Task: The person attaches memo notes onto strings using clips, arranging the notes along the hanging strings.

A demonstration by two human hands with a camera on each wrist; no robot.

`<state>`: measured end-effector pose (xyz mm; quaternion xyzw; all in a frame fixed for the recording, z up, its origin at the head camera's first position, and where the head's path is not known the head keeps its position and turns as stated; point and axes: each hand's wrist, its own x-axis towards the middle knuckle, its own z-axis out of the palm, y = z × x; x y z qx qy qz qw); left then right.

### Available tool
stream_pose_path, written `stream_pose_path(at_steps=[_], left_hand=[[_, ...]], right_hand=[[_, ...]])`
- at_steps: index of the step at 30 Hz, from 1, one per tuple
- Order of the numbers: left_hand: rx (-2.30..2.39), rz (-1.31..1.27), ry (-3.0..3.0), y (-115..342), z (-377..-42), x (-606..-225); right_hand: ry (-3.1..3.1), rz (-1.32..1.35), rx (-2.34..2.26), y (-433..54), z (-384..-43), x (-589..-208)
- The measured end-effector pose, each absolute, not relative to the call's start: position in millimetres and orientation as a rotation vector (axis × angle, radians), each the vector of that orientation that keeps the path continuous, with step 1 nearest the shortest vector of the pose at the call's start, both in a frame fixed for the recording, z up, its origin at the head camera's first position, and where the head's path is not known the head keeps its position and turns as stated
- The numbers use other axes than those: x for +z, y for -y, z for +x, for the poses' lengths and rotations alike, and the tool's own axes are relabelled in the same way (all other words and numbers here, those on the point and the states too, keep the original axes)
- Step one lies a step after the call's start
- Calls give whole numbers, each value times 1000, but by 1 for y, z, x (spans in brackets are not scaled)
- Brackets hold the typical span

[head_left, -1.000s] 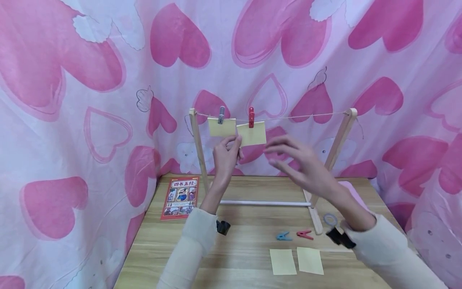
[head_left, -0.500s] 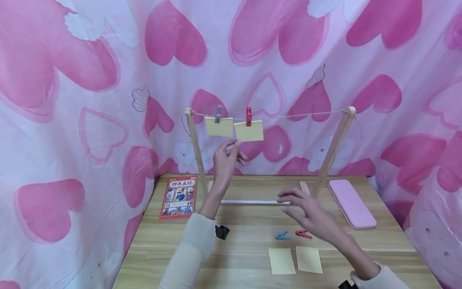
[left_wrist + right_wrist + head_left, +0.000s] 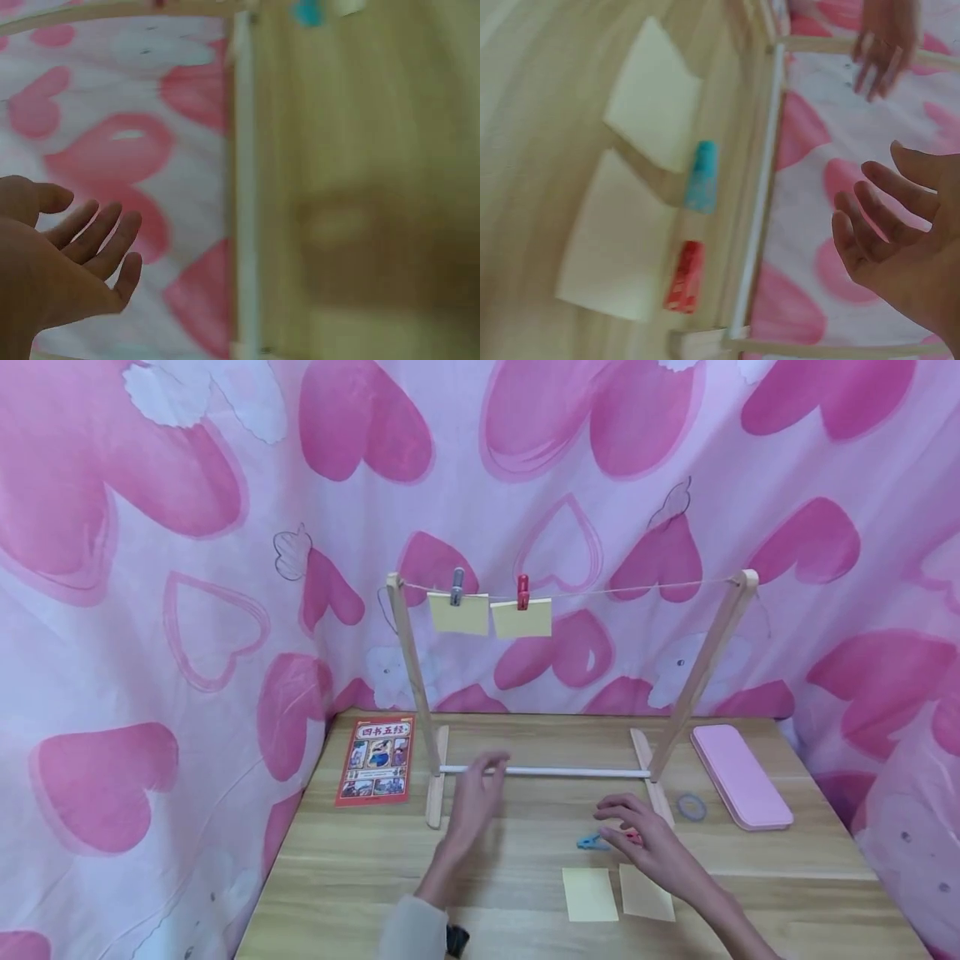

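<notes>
My left hand is held over the table in front of the rack's white crossbar, fingers relaxed and holding nothing. My right hand hovers above the blue clothespin and the red clothespin, its fingers loosely bent with nothing in them. Two yellow paper notes, a left one and a right one, lie just nearer me than those clothespins. On the string, a grey clothespin holds one yellow note, and another red clothespin holds a second note.
The string runs between two wooden posts, the left and the right. A red booklet lies at the left. A roll of tape and a pink case lie at the right on the wooden table.
My left hand has dropped from beside the hanging notes to over the table. My right hand has come down from the string's height toward the loose clothespins. Both notes stay hanging.
</notes>
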<state>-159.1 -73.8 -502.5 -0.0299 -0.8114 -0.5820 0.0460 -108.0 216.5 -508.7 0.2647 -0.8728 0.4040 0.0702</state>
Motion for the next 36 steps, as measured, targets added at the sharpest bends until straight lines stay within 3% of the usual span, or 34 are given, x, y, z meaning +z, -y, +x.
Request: stream_pose_path(at_steps=[7, 14, 36], left_hand=[[-1793, -217, 2667, 36, -103, -585], [-1192, -411, 2813, 8, -79, -624], [-1241, -648, 2928, 16, -80, -618]], right_hand=[[2590, 757, 1005, -225, -112, -557], [2636, 677, 742, -231, -117, -588], [2657, 698, 590, -224, -123, -617]])
